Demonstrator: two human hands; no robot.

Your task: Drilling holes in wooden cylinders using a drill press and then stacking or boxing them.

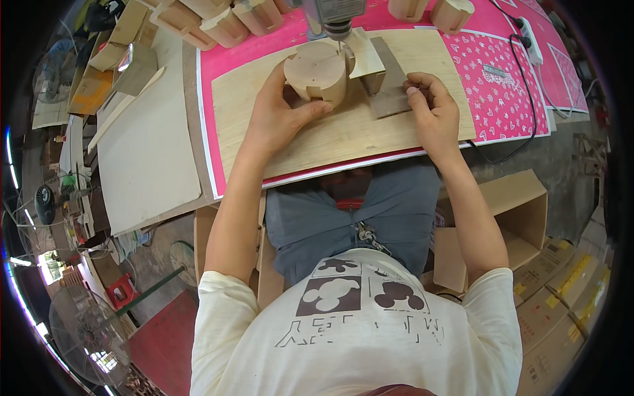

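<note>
My left hand (281, 112) grips a round wooden block (317, 71) with notches cut in its lower edge, holding it on a plywood board (330, 138) under a metal drill head (333, 20). My right hand (432, 109) presses its fingers on a flat grey-brown wooden piece (389, 86) that lies just right of the block. A pale curved wooden guide (363, 56) stands between the block and that piece, below the drill.
The board lies on a pink patterned table cover (508, 99). Several similar wooden blocks (224, 26) line the far edge. A white power strip (531, 39) and black cable sit at right. Pale sheets (145, 158) lie left; cardboard boxes (522, 204) stand right of my lap.
</note>
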